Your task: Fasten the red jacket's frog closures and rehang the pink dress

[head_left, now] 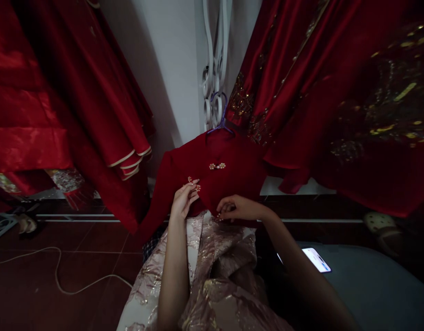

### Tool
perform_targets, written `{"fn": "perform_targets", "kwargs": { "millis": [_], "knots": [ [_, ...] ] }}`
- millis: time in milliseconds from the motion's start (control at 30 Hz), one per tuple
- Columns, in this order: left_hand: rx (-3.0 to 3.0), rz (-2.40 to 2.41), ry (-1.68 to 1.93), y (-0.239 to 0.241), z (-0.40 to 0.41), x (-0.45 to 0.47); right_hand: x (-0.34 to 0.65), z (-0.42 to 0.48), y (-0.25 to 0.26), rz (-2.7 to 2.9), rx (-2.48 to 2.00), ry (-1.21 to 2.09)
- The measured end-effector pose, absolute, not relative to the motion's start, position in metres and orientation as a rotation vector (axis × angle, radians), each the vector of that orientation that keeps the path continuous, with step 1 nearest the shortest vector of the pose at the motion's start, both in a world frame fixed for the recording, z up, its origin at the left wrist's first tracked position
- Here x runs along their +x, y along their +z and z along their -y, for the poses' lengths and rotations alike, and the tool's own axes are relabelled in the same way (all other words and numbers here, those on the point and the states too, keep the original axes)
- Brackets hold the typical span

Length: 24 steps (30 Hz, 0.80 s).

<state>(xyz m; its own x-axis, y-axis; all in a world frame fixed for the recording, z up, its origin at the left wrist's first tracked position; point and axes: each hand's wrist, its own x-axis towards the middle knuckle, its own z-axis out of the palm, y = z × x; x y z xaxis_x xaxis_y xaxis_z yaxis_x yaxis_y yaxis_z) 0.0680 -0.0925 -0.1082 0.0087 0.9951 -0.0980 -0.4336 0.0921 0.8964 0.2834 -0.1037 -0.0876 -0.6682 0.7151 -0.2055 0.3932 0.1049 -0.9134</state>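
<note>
A dark red long-sleeved jacket [184,158] hangs in front of me on a purple hanger [221,124]. Its neck is fastened by a jewelled gold clasp [217,166]; below that the front parts. My left hand [186,197] pinches the jacket's front edge beside a second beaded clasp [197,188]. Lower and to the right, the fingers of my right hand [236,208] are curled at the other front edge, close to small bead-like bits near the hem. What exactly lies between these fingers is partly hidden. Shiny pink-and-gold patterned fabric [215,257] spreads over my lap beneath both hands.
Red satin garments [105,101] hang on the left, and sequinned red ones [301,82] on the right. A white scrolled metal stand [214,78] rises behind the hanger. A lit phone [316,259] rests on a grey-green seat [363,285]. A pale cable [60,276] crosses the tiled floor.
</note>
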Motion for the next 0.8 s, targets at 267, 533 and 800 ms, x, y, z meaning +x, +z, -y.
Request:
{"fn": "perform_targets", "kwargs": {
  "millis": [267,533,800],
  "knots": [
    [1.962,-1.164,1.192,-0.035,0.093,0.098,0.331,0.109,-0.057,2.386,-1.153,1.54],
    [2.903,-1.558,0.654,-0.007,0.066,0.123,0.342,0.11,-0.054,2.408,-1.179,1.558],
    [3.102,-1.278,0.657,0.006,0.059,0.11,0.342,0.108,-0.06,2.373,-1.199,1.635]
  ]
}}
